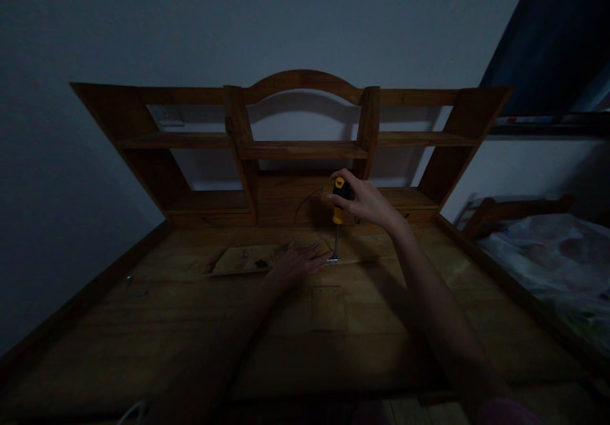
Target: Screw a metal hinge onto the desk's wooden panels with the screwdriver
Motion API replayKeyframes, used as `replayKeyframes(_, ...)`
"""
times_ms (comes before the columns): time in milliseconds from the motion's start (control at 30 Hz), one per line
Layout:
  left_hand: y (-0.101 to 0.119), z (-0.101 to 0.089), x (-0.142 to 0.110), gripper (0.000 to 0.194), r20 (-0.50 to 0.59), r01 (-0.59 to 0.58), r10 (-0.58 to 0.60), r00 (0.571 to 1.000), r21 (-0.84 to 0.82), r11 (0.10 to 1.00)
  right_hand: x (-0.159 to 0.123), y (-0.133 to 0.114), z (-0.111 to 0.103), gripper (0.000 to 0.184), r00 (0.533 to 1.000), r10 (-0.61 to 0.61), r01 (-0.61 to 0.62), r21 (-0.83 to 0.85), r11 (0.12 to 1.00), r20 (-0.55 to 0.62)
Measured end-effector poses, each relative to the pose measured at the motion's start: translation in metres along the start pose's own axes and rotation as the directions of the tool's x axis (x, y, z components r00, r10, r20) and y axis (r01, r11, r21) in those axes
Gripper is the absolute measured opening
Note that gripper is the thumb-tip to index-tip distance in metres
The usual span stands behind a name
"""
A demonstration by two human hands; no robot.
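My right hand [365, 199] is wrapped round the yellow-and-black handle of a screwdriver [338, 212]. The tool stands nearly upright, and its tip meets a small metal piece [332, 260], perhaps a hinge or bracket, on the wooden desktop [190, 323]. My left hand [298, 263] lies with fingers stretched out over the wood, fingertips close beside that piece. Under and left of these fingers is a light wooden panel [233, 260] with a dark hole in it. A small square wooden piece [328, 307] lies nearer to me.
A wooden shelf unit [305, 150] rises at the back of the desk against the wall. Small metal bits [138, 293] lie on the left of the desktop. To the right is a pile of clear plastic [557, 253]. The room is dim.
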State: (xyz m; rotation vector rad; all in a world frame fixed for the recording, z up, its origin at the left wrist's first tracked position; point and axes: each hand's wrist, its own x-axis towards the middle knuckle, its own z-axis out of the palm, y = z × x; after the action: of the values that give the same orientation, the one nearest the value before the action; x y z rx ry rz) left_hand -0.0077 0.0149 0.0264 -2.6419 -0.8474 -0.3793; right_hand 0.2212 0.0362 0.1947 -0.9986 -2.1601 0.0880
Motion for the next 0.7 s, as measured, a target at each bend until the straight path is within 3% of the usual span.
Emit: replayKeyframes(700,0.0003,0.0027,0.0010,0.043,0.002,-0.014,0.014,1.000,0.014,1.000,-0.0011,-0.0057,-0.0041,0.040,1.000,-0.001,0.000,0.021,1.000,0.006)
